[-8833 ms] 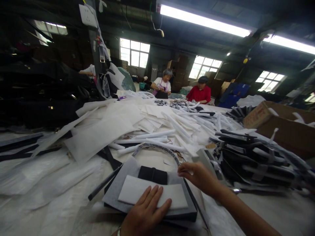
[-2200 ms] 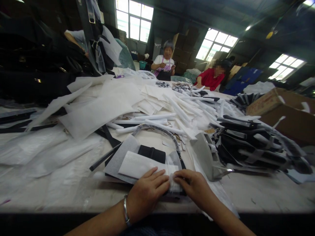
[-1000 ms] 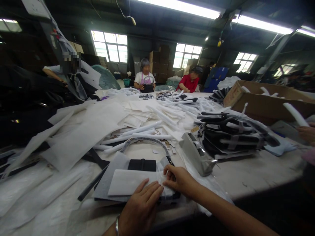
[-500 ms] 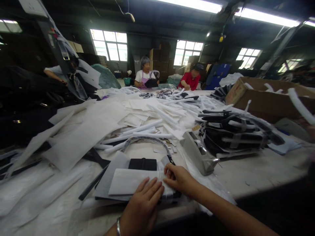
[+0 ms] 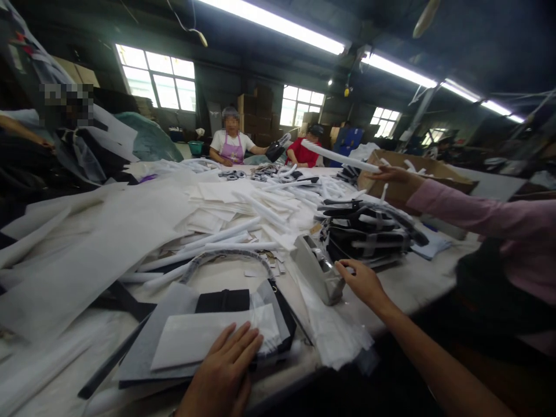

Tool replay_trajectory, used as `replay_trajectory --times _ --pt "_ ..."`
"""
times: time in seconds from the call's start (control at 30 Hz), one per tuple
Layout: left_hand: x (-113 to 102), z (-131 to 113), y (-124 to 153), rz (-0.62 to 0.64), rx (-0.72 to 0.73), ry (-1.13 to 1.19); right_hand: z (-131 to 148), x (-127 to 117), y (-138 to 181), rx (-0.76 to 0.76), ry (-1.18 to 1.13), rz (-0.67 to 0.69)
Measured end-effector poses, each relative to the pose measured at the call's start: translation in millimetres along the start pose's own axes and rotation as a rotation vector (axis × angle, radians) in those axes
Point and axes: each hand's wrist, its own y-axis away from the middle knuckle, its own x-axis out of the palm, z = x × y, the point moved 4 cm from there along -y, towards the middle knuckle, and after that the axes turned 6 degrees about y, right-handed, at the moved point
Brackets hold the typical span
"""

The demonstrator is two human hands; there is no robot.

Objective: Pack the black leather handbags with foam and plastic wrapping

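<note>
A black handbag [image 5: 284, 313] lies on the table in front of me, its arched handle [image 5: 226, 253] wrapped in clear film. A white padding sheet [image 5: 182, 336] covers much of its front, leaving a dark strap tab [image 5: 222, 300] exposed. My left hand [image 5: 228, 362] rests flat on the sheet, fingers stretched out. At the cutter end of a grey tape dispenser [image 5: 319, 272], my right hand [image 5: 360, 281] has its thumb and fingertips pinched together. Whatever is between those fingertips is too small to make out.
White sheets [image 5: 108, 231] and foam tubes [image 5: 217, 237] cover the table's left and middle. Wrapped black bags [image 5: 369, 229] are stacked behind the dispenser. A co-worker's arm [image 5: 460, 202] reaches in from the right with a white tube [image 5: 341, 156], near a cardboard box [image 5: 447, 179].
My right hand has left the handbag's right side and moved right to the tape dispenser. My left hand stays on the sheet. The view has turned right, and a co-worker's arm has come in.
</note>
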Motion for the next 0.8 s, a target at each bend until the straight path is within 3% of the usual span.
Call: replay_trajectory --times 0.13,0.27,0.53,0.7,0.8 --pt "-1.2 1.8 -1.8 -0.058 0.061 -0.108 -16.8 14.9 -7.4 0.151 -0.114 0.141" --pt "0.6 4.0 -0.8 -0.065 0.085 -0.146 -19.2 26.4 -5.9 0.271 -0.271 0.18" --pt "9.1 9.0 3.9 -0.082 0.11 -0.161 -2.9 2.3 7.2 0.329 -0.558 0.062" --pt "11.0 13.5 4.4 -0.22 0.214 -0.178 -4.6 -14.3 40.3 0.363 -0.719 0.008" --pt "9.6 13.6 2.8 -0.174 0.191 -0.2 -13.1 -8.6 61.1 0.427 -0.794 0.032"
